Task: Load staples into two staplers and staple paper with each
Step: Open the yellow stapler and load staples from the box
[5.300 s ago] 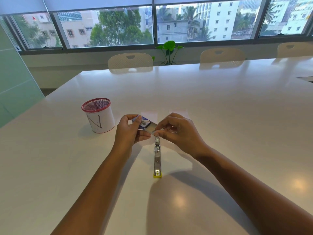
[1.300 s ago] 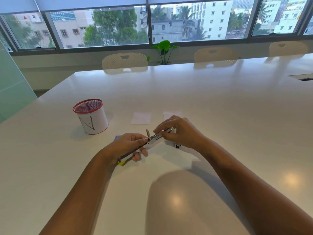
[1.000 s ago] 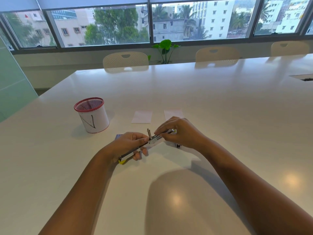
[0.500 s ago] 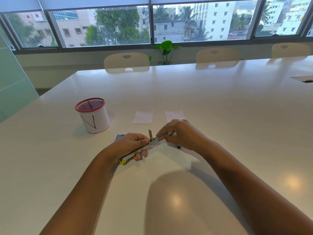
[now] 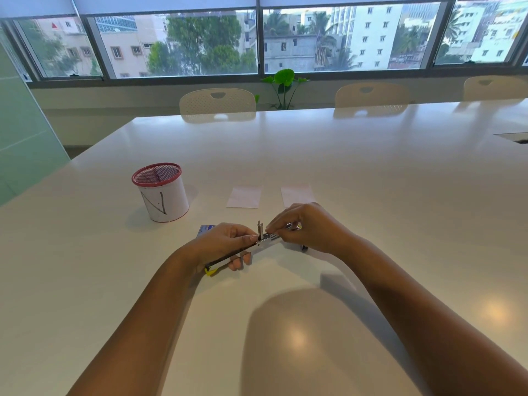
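A person sits at a large white table point(image 5: 371, 172), seen from a camera on their head, with both bare forearms reaching forward to meet near the middle of the view. The left hand point(image 5: 225, 244) is closed around a slim metal stapler point(image 5: 243, 251) with a yellow end, holding it opened out flat and slanting from lower left to upper right — probably to steady it so the staple channel faces up. The right hand point(image 5: 308, 227) is pinched shut over the stapler's far end, its fingertips point(image 5: 273, 227) pressed against the open metal channel; it appears to be seating a strip of staples, though the strip itself is too small to make out. A short metal tab stands upright between the two hands. Just behind the left hand, a small blue box point(image 5: 206, 229) peeks out, likely the staple box kept close for reloading. A small dark object lies on the table beside the right wrist — what it is cannot be told. Farther back, two small white paper slips point(image 5: 244, 197) lie side by side, within reach and seemingly ready for stapling. To the left stands a white cup with a red mesh rim point(image 5: 160, 192). Loading looks under way; no stapling appears done yet.
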Motion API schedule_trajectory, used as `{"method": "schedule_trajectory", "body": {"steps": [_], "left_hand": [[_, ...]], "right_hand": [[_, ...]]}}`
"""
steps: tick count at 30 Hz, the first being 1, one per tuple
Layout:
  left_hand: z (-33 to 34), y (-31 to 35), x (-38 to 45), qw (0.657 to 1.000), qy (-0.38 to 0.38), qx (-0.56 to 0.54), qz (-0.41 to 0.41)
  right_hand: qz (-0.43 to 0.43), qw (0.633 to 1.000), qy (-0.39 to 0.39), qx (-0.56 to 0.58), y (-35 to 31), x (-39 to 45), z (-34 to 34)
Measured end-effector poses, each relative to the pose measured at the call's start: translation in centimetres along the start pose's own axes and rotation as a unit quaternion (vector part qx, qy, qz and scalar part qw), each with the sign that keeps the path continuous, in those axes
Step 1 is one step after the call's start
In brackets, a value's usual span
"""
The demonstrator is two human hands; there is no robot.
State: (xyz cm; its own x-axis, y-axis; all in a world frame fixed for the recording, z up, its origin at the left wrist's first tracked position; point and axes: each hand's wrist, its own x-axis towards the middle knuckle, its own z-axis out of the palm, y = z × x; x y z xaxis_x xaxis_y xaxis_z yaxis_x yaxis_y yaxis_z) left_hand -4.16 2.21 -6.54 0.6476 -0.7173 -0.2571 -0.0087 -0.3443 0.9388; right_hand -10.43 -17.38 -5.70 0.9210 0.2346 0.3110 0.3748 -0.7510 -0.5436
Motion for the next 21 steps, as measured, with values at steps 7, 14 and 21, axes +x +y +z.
{"method": "schedule_trajectory", "body": {"steps": [7, 14, 21], "left_hand": [[0.06, 0.18, -0.08, 1.0, -0.001, -0.008, -0.011], [0.02, 0.16, -0.17, 1.0, -0.004, -0.004, -0.013], [0.06, 0.08, -0.05, 1.0, -0.004, -0.004, -0.013]], "right_hand": [[-0.003, 1.0, 0.001, -0.006, 0.07, -0.14, -0.17], [-0.005, 0.999, -0.013, -0.048, 0.25, -0.08, -0.49], [-0.007, 0.997, -0.019, -0.074, 0.25, 0.1, -0.31]]}}
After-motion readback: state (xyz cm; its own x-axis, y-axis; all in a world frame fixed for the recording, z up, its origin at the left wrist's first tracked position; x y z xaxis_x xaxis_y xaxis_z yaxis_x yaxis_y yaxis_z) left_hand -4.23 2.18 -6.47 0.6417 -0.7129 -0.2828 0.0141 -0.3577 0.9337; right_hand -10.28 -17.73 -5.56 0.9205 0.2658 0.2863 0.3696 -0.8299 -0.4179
